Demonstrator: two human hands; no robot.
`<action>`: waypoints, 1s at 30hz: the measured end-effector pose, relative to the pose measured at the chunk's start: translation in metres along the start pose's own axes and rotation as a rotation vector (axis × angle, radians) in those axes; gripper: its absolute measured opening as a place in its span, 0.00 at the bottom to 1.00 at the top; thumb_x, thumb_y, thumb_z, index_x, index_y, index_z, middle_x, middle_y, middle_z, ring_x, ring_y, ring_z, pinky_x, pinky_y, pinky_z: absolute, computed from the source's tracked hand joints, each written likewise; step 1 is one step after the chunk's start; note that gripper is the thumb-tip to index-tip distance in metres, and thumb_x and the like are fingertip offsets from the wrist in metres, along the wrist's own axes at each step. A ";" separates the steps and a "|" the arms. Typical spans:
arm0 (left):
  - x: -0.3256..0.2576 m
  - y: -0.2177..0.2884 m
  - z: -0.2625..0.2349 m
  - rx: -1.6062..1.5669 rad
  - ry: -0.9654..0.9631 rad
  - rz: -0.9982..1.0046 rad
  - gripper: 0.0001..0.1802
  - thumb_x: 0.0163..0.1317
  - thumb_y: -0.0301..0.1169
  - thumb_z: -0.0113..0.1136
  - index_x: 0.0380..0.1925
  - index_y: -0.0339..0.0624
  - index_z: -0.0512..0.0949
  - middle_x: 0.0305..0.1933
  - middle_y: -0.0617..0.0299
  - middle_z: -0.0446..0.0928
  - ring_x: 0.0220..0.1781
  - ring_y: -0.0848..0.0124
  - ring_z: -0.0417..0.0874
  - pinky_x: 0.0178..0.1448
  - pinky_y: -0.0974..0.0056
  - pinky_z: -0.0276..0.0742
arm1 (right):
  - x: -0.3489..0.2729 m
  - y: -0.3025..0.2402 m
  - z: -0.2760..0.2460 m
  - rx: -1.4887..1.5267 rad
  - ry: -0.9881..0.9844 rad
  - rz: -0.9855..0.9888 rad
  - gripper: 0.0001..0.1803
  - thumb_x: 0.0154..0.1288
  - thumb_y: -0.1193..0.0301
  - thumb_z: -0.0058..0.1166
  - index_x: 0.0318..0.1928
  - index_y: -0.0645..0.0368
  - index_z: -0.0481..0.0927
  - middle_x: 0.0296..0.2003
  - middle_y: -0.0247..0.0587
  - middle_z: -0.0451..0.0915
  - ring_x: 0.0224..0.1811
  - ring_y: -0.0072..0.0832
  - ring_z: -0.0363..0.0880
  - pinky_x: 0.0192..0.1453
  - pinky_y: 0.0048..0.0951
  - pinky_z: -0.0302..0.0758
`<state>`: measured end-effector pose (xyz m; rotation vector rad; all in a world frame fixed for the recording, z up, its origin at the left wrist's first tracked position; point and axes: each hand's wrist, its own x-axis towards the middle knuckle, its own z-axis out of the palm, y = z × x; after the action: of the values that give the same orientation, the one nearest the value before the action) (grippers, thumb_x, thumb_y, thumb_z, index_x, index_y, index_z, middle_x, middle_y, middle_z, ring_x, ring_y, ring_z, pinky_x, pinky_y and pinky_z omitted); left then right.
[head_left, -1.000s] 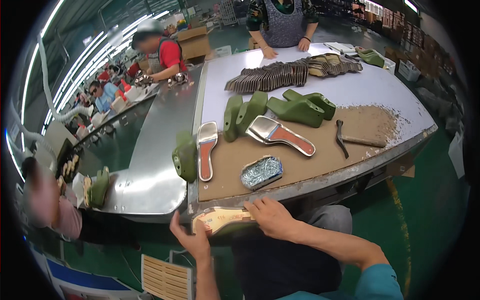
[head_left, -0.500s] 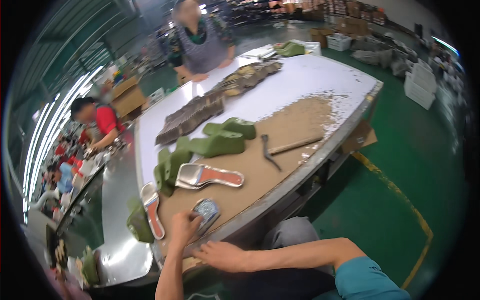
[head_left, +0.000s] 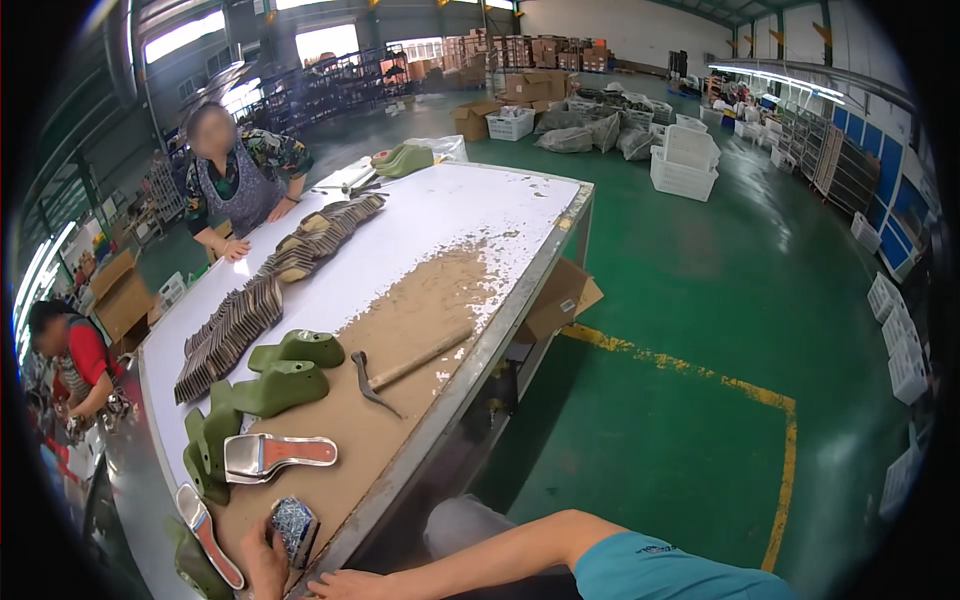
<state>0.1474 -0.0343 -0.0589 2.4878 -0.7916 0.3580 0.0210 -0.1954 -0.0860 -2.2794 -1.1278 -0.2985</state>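
At the near corner of the table, my left hand [head_left: 263,562] has its fingers closed at the side of a small container [head_left: 296,528] of shiny silvery-blue bits, too small to name. My right hand [head_left: 345,585] lies at the table's near edge, fingers stretched and partly cut off by the picture's bottom. Beside my left hand is a slim insole [head_left: 212,540], silvery and orange-red, next to a green shoe last [head_left: 196,565]. Farther up lie a stack of similar insoles [head_left: 282,452] and several green shoe lasts [head_left: 285,388]. A hammer [head_left: 415,362] with a wooden handle rests to their right.
A long row of stacked brown, ridged pieces [head_left: 235,330] runs along the white tabletop [head_left: 440,200]. Across the table a person [head_left: 240,190] rests hands on it; another in red [head_left: 88,360] works at left. White crates [head_left: 685,165] stand on the green floor.
My view has swung up and to the right, so the table and hands appear lower and farther left. My left hand stays at the small container; my right stays by the table edge.
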 end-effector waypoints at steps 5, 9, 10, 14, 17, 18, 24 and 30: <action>-0.007 -0.012 -0.009 -0.245 0.072 -0.185 0.06 0.65 0.21 0.61 0.40 0.32 0.78 0.31 0.55 0.82 0.32 0.69 0.84 0.34 0.64 0.76 | 0.001 0.000 -0.002 -0.055 -0.023 -0.041 0.37 0.58 0.68 0.64 0.69 0.54 0.68 0.53 0.49 0.76 0.51 0.47 0.78 0.48 0.43 0.80; -0.024 0.022 -0.041 -0.507 0.152 -0.386 0.09 0.71 0.31 0.61 0.43 0.36 0.75 0.31 0.59 0.80 0.32 0.72 0.81 0.35 0.70 0.74 | 0.001 0.001 -0.006 0.029 -0.073 -0.018 0.44 0.54 0.65 0.68 0.72 0.53 0.65 0.56 0.50 0.75 0.55 0.49 0.78 0.52 0.44 0.80; -0.038 0.035 -0.055 -0.461 0.154 -0.371 0.13 0.71 0.34 0.63 0.46 0.36 0.75 0.32 0.59 0.80 0.33 0.71 0.79 0.39 0.68 0.76 | 0.000 0.004 0.001 0.061 -0.068 -0.018 0.46 0.53 0.64 0.69 0.73 0.53 0.64 0.56 0.51 0.75 0.57 0.50 0.78 0.53 0.45 0.80; -0.102 0.063 -0.064 -0.467 0.322 -0.354 0.07 0.73 0.29 0.61 0.42 0.37 0.75 0.33 0.60 0.80 0.33 0.73 0.79 0.38 0.69 0.75 | 0.001 -0.002 -0.003 0.002 -0.197 0.007 0.49 0.54 0.73 0.64 0.76 0.66 0.56 0.64 0.62 0.70 0.57 0.49 0.80 0.59 0.41 0.79; -0.124 0.082 -0.048 -0.193 0.319 -0.495 0.07 0.61 0.22 0.69 0.36 0.35 0.79 0.30 0.54 0.81 0.34 0.66 0.83 0.42 0.61 0.79 | -0.002 0.010 0.021 0.129 0.167 -0.056 0.30 0.63 0.72 0.55 0.67 0.62 0.71 0.55 0.52 0.81 0.56 0.45 0.82 0.57 0.43 0.80; -0.128 0.085 -0.046 -0.465 0.316 -0.563 0.05 0.64 0.23 0.68 0.36 0.36 0.80 0.33 0.57 0.82 0.36 0.71 0.82 0.44 0.64 0.80 | 0.007 0.005 -0.005 0.121 -0.096 -0.077 0.29 0.67 0.72 0.51 0.68 0.64 0.69 0.55 0.51 0.80 0.57 0.44 0.80 0.59 0.42 0.79; -0.126 0.087 -0.047 -0.353 0.240 -0.387 0.06 0.69 0.19 0.61 0.44 0.33 0.82 0.43 0.57 0.84 0.41 0.73 0.86 0.43 0.69 0.82 | -0.020 0.046 -0.108 0.093 0.104 0.183 0.32 0.62 0.62 0.69 0.63 0.64 0.75 0.59 0.58 0.79 0.62 0.54 0.77 0.67 0.47 0.73; -0.112 0.098 -0.042 -0.202 0.188 -0.280 0.02 0.63 0.23 0.67 0.35 0.42 0.84 0.52 0.55 0.86 0.63 0.52 0.83 0.63 0.53 0.75 | -0.150 0.248 -0.175 -0.906 0.229 0.659 0.26 0.77 0.65 0.49 0.72 0.53 0.69 0.59 0.51 0.79 0.63 0.49 0.74 0.67 0.50 0.70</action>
<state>-0.0040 -0.0285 -0.0296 2.2937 -0.3768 0.3835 0.1315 -0.5147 -0.1071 -3.1021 -0.0321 -0.8985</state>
